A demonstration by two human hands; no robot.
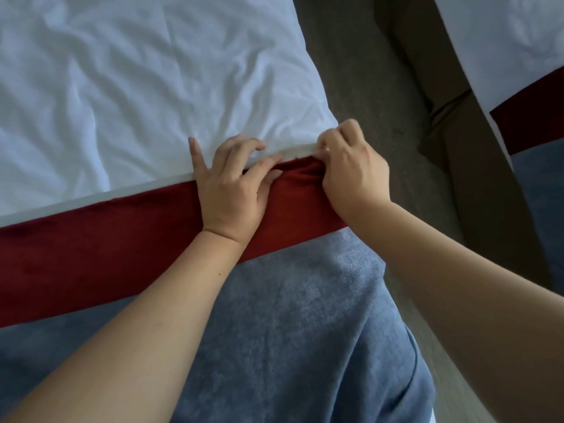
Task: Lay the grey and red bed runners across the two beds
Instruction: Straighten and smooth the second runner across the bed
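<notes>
Near bed (122,87): a creased white cover fills the upper left; its right edge runs down beside the floor.
Near runner (290,315): it lies across the near bed, below the white cover. Its grey field reaches the bottom of the view and hangs over the bed's right edge.
Red band (91,254): the upper strip of the near runner, bordered above by a narrow white hem. It lies flat on the left and is bunched into folds at its right end.
Floor (366,71): grey-brown carpet between the two beds.
Far bed (503,41): at the upper right, white-covered, well apart from the near bed.
Far runner (537,96): it lies across the far bed, its red strip above its grey.
Left grip (232,190): palm down on the red band, fingers spread and nearly straight, tips on the white hem. It presses and clasps nothing.
Right grip (351,169): fingers curled tight, pinching the bunched end of the red band at the bed's right edge.
</notes>
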